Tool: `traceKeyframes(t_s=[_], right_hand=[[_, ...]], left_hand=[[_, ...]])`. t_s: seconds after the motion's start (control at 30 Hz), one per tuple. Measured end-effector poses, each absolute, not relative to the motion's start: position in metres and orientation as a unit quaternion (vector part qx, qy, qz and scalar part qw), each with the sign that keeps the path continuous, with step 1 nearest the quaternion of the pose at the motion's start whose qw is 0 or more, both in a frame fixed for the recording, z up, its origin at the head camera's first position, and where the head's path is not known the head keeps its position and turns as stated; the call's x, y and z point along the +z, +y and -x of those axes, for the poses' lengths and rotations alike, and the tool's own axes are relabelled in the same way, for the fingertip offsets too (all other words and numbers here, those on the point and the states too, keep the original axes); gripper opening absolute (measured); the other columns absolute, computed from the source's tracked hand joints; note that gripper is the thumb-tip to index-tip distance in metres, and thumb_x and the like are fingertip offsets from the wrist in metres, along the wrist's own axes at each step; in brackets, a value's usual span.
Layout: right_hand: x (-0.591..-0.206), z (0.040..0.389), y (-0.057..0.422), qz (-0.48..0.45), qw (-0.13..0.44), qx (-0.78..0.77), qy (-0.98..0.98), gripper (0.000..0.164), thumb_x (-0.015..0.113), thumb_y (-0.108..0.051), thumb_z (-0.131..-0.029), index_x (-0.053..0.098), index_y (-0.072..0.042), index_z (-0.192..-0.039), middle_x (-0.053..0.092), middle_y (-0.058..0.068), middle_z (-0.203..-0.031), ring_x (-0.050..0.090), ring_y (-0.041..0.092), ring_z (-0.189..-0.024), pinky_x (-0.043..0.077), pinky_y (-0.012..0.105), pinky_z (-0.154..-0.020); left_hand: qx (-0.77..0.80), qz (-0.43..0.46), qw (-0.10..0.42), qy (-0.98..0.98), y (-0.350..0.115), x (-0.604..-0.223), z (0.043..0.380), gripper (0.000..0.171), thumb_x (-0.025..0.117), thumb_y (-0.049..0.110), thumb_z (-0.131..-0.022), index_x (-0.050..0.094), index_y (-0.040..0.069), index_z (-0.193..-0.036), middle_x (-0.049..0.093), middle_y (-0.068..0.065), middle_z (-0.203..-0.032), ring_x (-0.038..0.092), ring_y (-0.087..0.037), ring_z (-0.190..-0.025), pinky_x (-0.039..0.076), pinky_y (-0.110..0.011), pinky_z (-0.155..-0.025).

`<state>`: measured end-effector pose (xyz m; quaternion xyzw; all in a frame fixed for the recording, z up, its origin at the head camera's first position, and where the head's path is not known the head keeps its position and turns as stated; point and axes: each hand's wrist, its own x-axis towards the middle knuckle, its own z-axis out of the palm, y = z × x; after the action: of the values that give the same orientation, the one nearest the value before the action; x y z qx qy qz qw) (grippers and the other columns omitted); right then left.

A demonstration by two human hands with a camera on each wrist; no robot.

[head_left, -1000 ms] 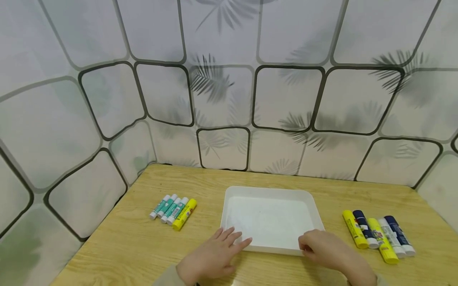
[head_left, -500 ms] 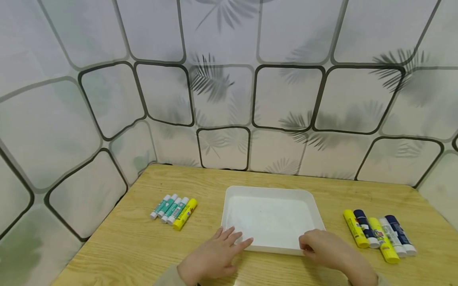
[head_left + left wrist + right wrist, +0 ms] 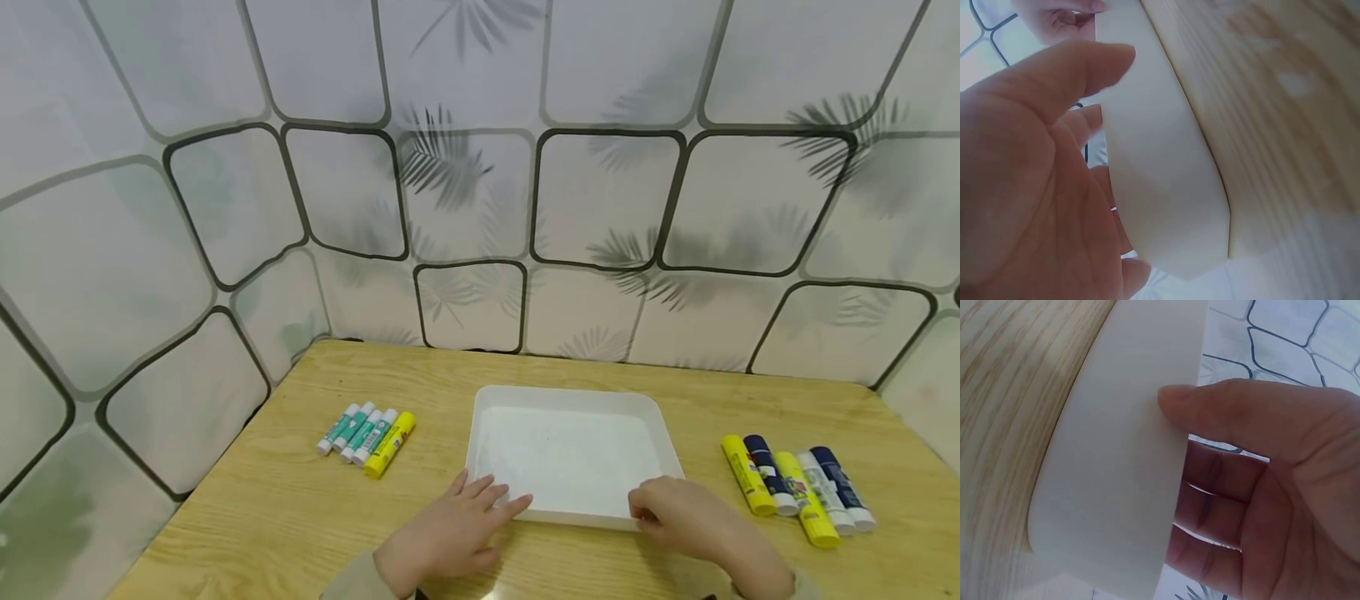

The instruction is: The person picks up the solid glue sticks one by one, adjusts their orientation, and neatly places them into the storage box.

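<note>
A shallow white tray (image 3: 570, 450) lies on the wooden table in the head view. My left hand (image 3: 457, 529) rests at its near left corner, fingers spread and straight over the rim. In the left wrist view the thumb of that left hand (image 3: 1035, 162) is held off the tray's outer wall (image 3: 1160, 169). At the near right corner my right hand (image 3: 686, 521) pinches the rim. The right wrist view shows its thumb (image 3: 1191, 409) pressed on the outer wall, with the other fingers (image 3: 1210, 512) curled behind the edge, partly hidden.
Left of the tray lie several small green-and-white glue sticks (image 3: 356, 433) beside a yellow glue stick (image 3: 390, 446). On the right is a row of larger glue sticks, yellow (image 3: 748, 475), navy (image 3: 770, 475) and white (image 3: 825, 492). A patterned curtain (image 3: 480, 208) borders the table behind.
The head view has tilted slightly, so everything sits a little higher. Both hands and the tray keep their places relative to each other.
</note>
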<state>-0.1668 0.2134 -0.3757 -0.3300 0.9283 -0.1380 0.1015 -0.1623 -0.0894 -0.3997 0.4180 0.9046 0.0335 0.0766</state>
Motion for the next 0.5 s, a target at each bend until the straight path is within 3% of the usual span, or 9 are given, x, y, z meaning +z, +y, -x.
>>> traceKeyframes(t_s=[0.5], right_hand=[[-0.3721,0.1654,0.2126,0.311,0.12,-0.152,0.93,0.016,0.061,-0.008,-0.08,0.055,-0.019,-0.069,0.043,-0.014,-0.062,0.037,0.003,-0.055,0.033,0.022,-0.05]], left_hand=[[0.026,-0.42,0.066,0.905,-0.0886,-0.397,0.1595,0.063,0.057,0.034,-0.085,0.026,0.027,-0.139,0.04,-0.003,-0.133,0.033,-0.023,-0.123,0.028,-0.049,-0.096]])
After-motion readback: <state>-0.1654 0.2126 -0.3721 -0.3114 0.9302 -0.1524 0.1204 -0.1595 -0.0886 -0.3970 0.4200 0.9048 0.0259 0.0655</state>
